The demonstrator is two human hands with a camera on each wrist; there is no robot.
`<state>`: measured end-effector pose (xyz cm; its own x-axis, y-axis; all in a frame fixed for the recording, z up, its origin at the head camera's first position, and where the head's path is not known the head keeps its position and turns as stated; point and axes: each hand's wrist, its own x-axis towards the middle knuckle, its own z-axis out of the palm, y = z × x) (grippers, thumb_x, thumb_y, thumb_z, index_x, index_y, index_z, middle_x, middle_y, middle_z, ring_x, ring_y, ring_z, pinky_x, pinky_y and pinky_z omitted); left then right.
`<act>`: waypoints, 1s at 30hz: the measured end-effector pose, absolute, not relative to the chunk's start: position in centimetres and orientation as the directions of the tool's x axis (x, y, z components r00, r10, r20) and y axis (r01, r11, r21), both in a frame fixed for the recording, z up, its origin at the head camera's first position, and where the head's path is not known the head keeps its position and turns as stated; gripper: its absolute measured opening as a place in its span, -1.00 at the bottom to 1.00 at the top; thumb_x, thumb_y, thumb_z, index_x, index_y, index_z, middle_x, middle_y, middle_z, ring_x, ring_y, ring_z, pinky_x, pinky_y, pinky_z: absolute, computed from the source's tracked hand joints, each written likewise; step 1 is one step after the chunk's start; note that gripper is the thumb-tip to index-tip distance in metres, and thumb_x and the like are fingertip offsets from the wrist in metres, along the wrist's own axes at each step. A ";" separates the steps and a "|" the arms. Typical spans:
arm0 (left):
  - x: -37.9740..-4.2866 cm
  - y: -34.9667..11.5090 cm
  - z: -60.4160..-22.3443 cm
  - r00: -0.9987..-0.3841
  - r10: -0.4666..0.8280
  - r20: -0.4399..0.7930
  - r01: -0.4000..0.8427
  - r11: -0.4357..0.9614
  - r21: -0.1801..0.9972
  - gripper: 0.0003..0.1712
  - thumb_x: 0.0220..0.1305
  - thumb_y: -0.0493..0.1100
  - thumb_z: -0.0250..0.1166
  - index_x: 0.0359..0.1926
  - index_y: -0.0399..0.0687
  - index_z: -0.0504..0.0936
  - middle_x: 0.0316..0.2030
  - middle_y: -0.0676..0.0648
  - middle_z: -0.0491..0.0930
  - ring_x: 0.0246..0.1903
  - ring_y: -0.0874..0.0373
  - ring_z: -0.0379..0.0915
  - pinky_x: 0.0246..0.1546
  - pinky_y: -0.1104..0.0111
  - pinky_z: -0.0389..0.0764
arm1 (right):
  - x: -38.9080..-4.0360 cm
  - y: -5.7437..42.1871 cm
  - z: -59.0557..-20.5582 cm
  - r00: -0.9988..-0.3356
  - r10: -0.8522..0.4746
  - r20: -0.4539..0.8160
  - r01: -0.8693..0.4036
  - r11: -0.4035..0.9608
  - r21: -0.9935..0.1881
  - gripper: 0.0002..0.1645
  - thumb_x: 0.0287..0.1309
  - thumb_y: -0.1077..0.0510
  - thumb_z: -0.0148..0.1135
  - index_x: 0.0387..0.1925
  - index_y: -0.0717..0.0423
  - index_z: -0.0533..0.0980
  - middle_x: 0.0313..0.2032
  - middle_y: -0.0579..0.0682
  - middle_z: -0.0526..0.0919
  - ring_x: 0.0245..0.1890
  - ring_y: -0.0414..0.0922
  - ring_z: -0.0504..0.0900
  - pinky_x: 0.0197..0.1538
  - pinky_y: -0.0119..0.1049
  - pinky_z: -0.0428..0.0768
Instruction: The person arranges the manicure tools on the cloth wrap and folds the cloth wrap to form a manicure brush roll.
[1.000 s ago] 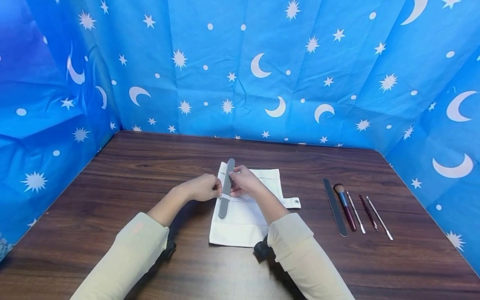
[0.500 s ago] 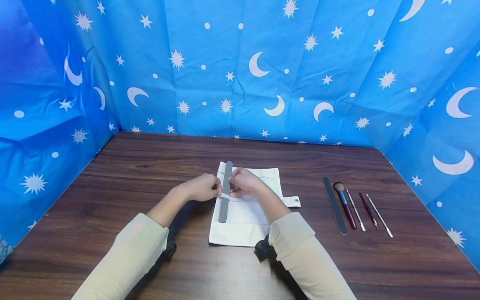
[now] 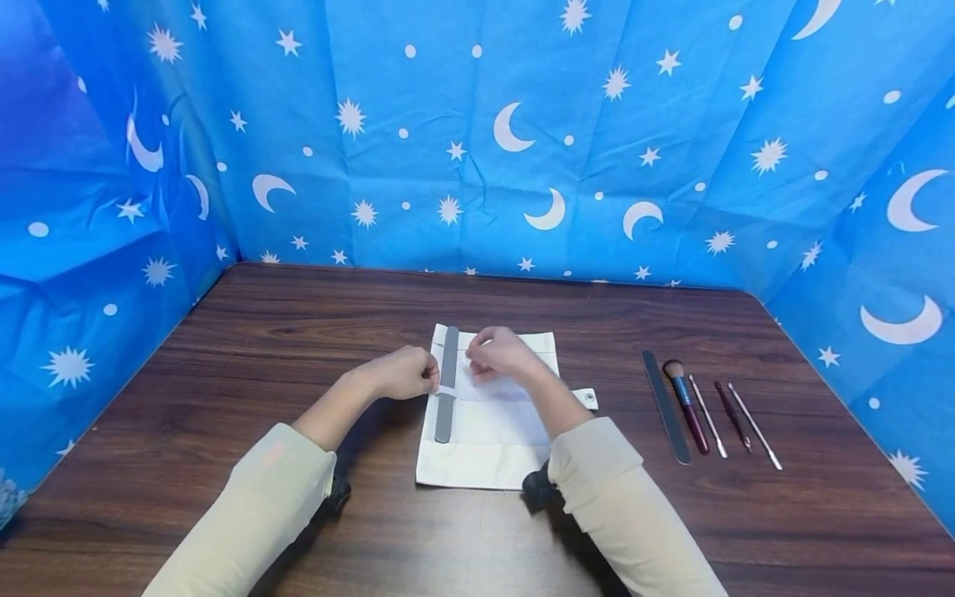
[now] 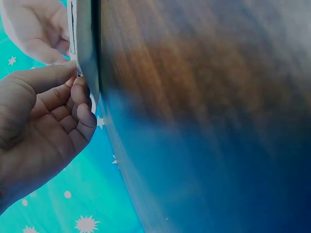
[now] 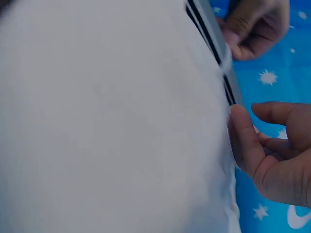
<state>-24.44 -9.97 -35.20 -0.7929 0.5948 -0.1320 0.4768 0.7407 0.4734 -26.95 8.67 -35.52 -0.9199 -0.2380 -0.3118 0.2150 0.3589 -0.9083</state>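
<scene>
A white cloth tool roll [image 3: 492, 427] lies flat on the table in the head view. Along its left side rests a grey nail file [image 3: 449, 356], slipped under a white loop [image 3: 446, 392]. At the roll's left edge my left hand [image 3: 405, 373] pinches the loop's end between thumb and index finger, as the left wrist view also shows at the cloth edge [image 4: 88, 48]. My right hand [image 3: 506, 355] hovers over the roll, just right of the file, fingers loosely bent and holding nothing. In the right wrist view, its thumb and fingertips [image 5: 265, 112] stand apart beside the file [image 5: 235, 90].
To the right lie a second nail file [image 3: 666, 406], a makeup brush [image 3: 688, 408], two thin metal tools, one being a silver rod [image 3: 755, 426], and a dark red tool [image 3: 733, 414]. A snap tab [image 3: 587, 399] sticks out from the roll. A blue curtain [image 3: 418, 157] hangs behind the table.
The nail file has slid toward the wearer through the loop and now lies flatter. My right hand has let go of it and moved right. The left hand has stayed put.
</scene>
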 end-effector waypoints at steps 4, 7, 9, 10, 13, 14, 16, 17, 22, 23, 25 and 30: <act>-24.4 -9.6 -35.2 -0.806 0.580 -0.114 0.460 0.738 0.494 -0.85 0.18 -0.33 0.15 -0.51 -0.12 0.53 -0.64 0.05 0.40 -0.64 0.23 0.22 -0.54 0.43 0.27 | -27.0 12.2 -33.6 -0.946 -0.194 -0.260 0.169 0.392 -0.904 -0.78 0.20 0.34 0.07 -0.14 0.40 0.39 -0.42 0.13 0.49 -0.49 -0.13 0.54 -0.30 -0.26 0.59; -24.4 -8.9 -35.1 -0.823 0.563 -0.073 0.450 0.724 0.523 -0.88 0.19 -0.33 0.14 -0.48 -0.13 0.52 -0.63 0.03 0.39 -0.62 0.22 0.24 -0.53 0.42 0.29 | -26.7 15.8 -32.3 -0.965 -0.158 -0.210 0.120 0.445 -0.888 -0.72 0.22 0.30 0.06 -0.08 0.43 0.37 -0.39 0.14 0.47 -0.47 -0.12 0.56 -0.28 -0.26 0.59; -24.5 -8.4 -35.1 -0.829 0.557 -0.057 0.445 0.718 0.535 -0.89 0.19 -0.31 0.17 -0.47 -0.12 0.53 -0.62 0.03 0.41 -0.62 0.22 0.26 -0.54 0.42 0.31 | -26.2 18.6 -31.9 -0.973 -0.148 -0.177 0.093 0.450 -0.888 -0.68 0.23 0.30 0.04 -0.05 0.47 0.34 -0.35 0.18 0.47 -0.44 -0.10 0.58 -0.26 -0.25 0.59; -24.5 -8.1 -35.1 -0.829 0.555 -0.060 0.444 0.720 0.533 -0.91 0.18 -0.30 0.19 -0.46 -0.10 0.55 -0.61 0.04 0.43 -0.61 0.23 0.28 -0.54 0.43 0.32 | -25.9 20.1 -31.8 -0.976 -0.146 -0.164 0.083 0.449 -0.890 -0.65 0.24 0.30 0.03 -0.03 0.50 0.31 -0.33 0.20 0.47 -0.42 -0.09 0.58 -0.25 -0.26 0.59; -24.6 -7.2 -35.2 -0.814 0.575 -0.077 0.464 0.724 0.510 -0.91 0.16 -0.28 0.24 -0.46 -0.09 0.61 -0.60 0.08 0.47 -0.59 0.24 0.31 -0.53 0.43 0.35 | -24.7 24.4 -31.9 -0.980 -0.121 -0.157 0.086 0.458 -0.885 -0.60 0.25 0.29 0.00 0.01 0.54 0.26 -0.27 0.25 0.46 -0.39 -0.11 0.58 -0.23 -0.28 0.58; -24.6 -7.0 -35.2 -0.809 0.581 -0.087 0.469 0.728 0.499 -0.92 0.15 -0.27 0.25 -0.46 -0.08 0.63 -0.60 0.09 0.49 -0.59 0.24 0.32 -0.52 0.43 0.36 | -24.3 25.7 -32.0 -0.980 -0.115 -0.164 0.096 0.454 -0.886 -0.59 0.26 0.29 -0.01 0.02 0.56 0.24 -0.26 0.26 0.45 -0.39 -0.13 0.57 -0.22 -0.29 0.58; -24.6 -6.6 -35.2 -0.798 0.593 -0.106 0.482 0.735 0.477 -0.92 0.13 -0.27 0.27 -0.47 -0.08 0.66 -0.59 0.10 0.52 -0.57 0.24 0.35 -0.49 0.43 0.38 | -23.4 27.9 -32.3 -0.979 -0.097 -0.181 0.113 0.478 -0.871 -0.58 0.28 0.28 -0.04 0.03 0.57 0.22 -0.26 0.24 0.44 -0.39 -0.18 0.55 -0.21 -0.31 0.57; -24.6 -6.5 -35.2 -0.795 0.596 -0.116 0.486 0.739 0.467 -0.92 0.13 -0.27 0.28 -0.46 -0.08 0.66 -0.59 0.11 0.52 -0.57 0.25 0.36 -0.47 0.43 0.39 | -23.0 28.9 -32.5 -0.977 -0.093 -0.192 0.123 0.490 -0.863 -0.57 0.29 0.27 -0.05 0.03 0.57 0.21 -0.26 0.23 0.44 -0.39 -0.20 0.55 -0.21 -0.32 0.57; -24.7 -6.3 -35.3 -0.790 0.593 -0.158 0.482 0.759 0.438 -0.92 0.12 -0.26 0.29 -0.48 -0.06 0.67 -0.59 0.12 0.54 -0.55 0.24 0.38 -0.43 0.41 0.41 | -21.3 32.0 -33.4 -0.965 -0.072 -0.251 0.180 0.514 -0.839 -0.54 0.31 0.26 -0.11 0.06 0.60 0.16 -0.24 0.20 0.41 -0.40 -0.22 0.53 -0.21 -0.32 0.57; -24.7 -6.3 -35.4 -0.788 0.595 -0.159 0.484 0.759 0.436 -0.92 0.12 -0.26 0.29 -0.48 -0.06 0.67 -0.59 0.12 0.54 -0.55 0.24 0.37 -0.43 0.42 0.41 | -21.0 32.4 -33.6 -0.964 -0.063 -0.259 0.189 0.521 -0.832 -0.53 0.31 0.26 -0.11 0.08 0.61 0.16 -0.23 0.22 0.42 -0.39 -0.22 0.53 -0.22 -0.32 0.57; -24.8 -6.3 -35.4 -0.783 0.602 -0.154 0.491 0.751 0.440 -0.91 0.12 -0.27 0.29 -0.50 -0.07 0.66 -0.60 0.11 0.53 -0.56 0.24 0.36 -0.44 0.42 0.40 | -20.6 33.1 -33.9 -0.963 -0.043 -0.267 0.203 0.535 -0.820 -0.50 0.30 0.25 -0.09 0.10 0.62 0.15 -0.19 0.28 0.42 -0.37 -0.21 0.54 -0.22 -0.31 0.58; -24.8 -6.3 -35.5 -0.779 0.608 -0.153 0.488 0.741 0.462 -0.88 0.12 -0.28 0.28 -0.54 -0.08 0.63 -0.66 0.10 0.46 -0.60 0.25 0.28 -0.49 0.43 0.34 | -20.2 33.6 -34.3 -0.961 -0.022 -0.274 0.201 0.623 -0.756 -0.40 0.30 0.18 -0.02 0.13 0.65 0.15 -0.10 0.40 0.43 -0.34 -0.17 0.58 -0.26 -0.31 0.58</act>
